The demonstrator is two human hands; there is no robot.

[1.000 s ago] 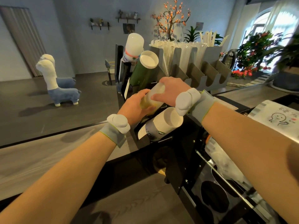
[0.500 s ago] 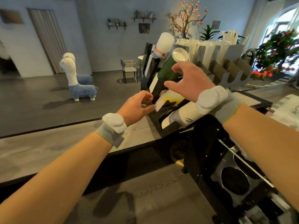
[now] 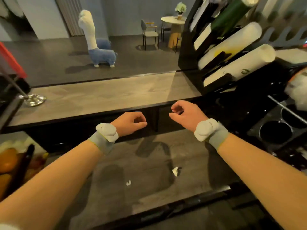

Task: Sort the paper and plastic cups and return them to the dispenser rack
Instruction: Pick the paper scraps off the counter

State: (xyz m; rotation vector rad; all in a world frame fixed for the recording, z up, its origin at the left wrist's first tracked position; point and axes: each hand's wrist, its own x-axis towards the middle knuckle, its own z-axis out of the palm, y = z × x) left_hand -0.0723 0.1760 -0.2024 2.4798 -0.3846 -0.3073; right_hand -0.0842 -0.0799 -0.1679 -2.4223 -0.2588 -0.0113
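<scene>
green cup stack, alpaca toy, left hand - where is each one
green cup stack (image 3: pixel 229 14): head view, middle of the dark green side
alpaca toy (image 3: pixel 102 55): head view, blue body
left hand (image 3: pixel 131 121): head view, back of the hand, fingers loosely curled

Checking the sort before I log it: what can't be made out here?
Head view only:
dispenser rack: top cut off by the frame's upper edge.
green cup stack: motion-blurred; paper or plastic unclear.
white scraps on the lower counter: too small to identify.
orange fruit: blurred, cut by the left edge.
</scene>
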